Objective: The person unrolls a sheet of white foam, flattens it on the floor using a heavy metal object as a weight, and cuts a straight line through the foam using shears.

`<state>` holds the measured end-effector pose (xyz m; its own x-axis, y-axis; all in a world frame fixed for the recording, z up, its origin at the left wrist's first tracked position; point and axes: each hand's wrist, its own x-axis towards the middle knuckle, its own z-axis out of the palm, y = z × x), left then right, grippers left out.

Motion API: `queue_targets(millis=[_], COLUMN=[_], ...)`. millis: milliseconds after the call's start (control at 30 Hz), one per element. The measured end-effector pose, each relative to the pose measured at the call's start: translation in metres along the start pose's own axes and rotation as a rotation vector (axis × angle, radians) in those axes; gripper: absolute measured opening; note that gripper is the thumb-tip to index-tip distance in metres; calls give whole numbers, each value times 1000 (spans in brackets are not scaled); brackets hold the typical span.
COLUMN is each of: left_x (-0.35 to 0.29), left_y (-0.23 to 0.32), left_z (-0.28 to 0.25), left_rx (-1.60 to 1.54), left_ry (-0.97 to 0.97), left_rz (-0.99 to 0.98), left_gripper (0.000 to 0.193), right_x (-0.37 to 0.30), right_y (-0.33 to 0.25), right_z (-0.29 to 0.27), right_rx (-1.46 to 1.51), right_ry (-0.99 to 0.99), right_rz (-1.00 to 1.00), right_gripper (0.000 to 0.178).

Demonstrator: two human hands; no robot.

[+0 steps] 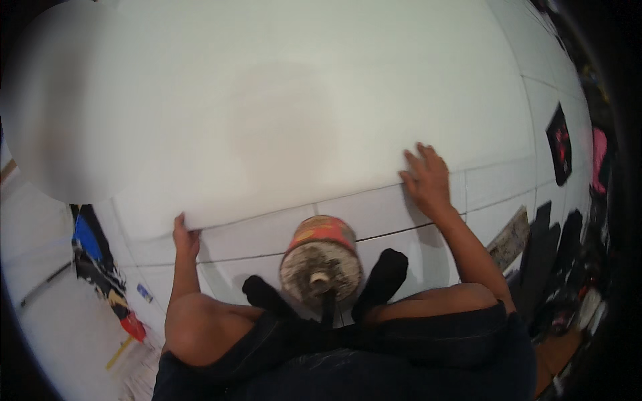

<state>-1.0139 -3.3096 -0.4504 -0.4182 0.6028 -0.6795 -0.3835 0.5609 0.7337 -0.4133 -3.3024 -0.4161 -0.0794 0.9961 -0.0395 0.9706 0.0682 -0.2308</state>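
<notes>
A large smooth white sheet [374, 87] lies over the pale tiles in front of me. My left hand [186, 242] is at its near left edge, fingers closed on that edge with the thumb to the right; the fingertips' underside is hidden. On the right, my right hand [428, 184] rests on the sheet near the same edge, palm down with fingers spread. Between my feet stands a round red and brown can [322, 260]. Its crusted whitish top carries a short stub, and something dark sticks out toward me.
My black-socked feet [386, 277] flank the can. At the right are a black patch with red markings [560, 144], a mottled grey piece [509, 237] and dark strips [539, 260]. Colourful scraps [97, 250] and a yellow strip [119, 353] lie at the left.
</notes>
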Motion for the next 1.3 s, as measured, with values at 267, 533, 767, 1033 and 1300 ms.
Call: queue_targets(millis=[267, 533, 767, 1033, 1300], left_x=[26, 84, 65, 15, -62], left_y=[40, 45, 44, 46, 18], left_z=[-77, -164, -159, -83, 65], left_rx=[-268, 139, 50, 701, 1530], left_ry=[175, 612, 736, 710, -419], left_rz=[198, 354, 359, 699, 1097], left_gripper=[45, 52, 50, 55, 75], right_x=[18, 25, 30, 24, 55], right_y=[-8, -16, -41, -26, -28], right_z=[-34, -38, -50, -46, -48], right_rx=[0, -91, -69, -33, -114], right_ry=[-272, -437, -570, -489, -633], right_rz=[-44, -51, 62, 103, -30], right_gripper=[56, 73, 75, 72, 85])
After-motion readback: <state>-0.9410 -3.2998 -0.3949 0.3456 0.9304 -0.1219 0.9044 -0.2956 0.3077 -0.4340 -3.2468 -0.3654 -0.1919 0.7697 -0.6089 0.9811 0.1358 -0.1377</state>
